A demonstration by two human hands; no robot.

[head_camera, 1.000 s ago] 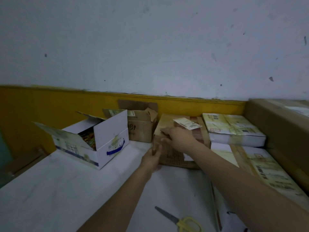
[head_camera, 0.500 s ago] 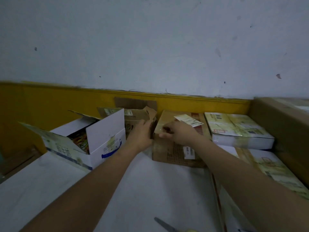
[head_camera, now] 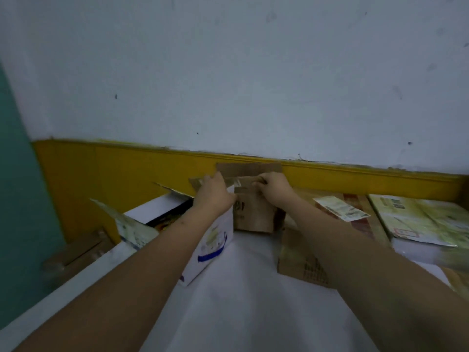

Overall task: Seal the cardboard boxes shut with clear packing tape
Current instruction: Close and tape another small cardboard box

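Cardboard box [head_camera: 255,212], left hand [head_camera: 214,191], right hand [head_camera: 275,188] gripping flaps

A plain brown cardboard box [head_camera: 253,212] stands beside a white box [head_camera: 210,240] with a blue swoosh, on a white bench [head_camera: 241,288].

— Where does the lens sit?
— On the person's head, facing forward and down along both forearms, the left hand [head_camera: 214,193] and right hand [head_camera: 275,189] far out near the wall [head_camera: 228,72].
— A second view?
— Only this one.
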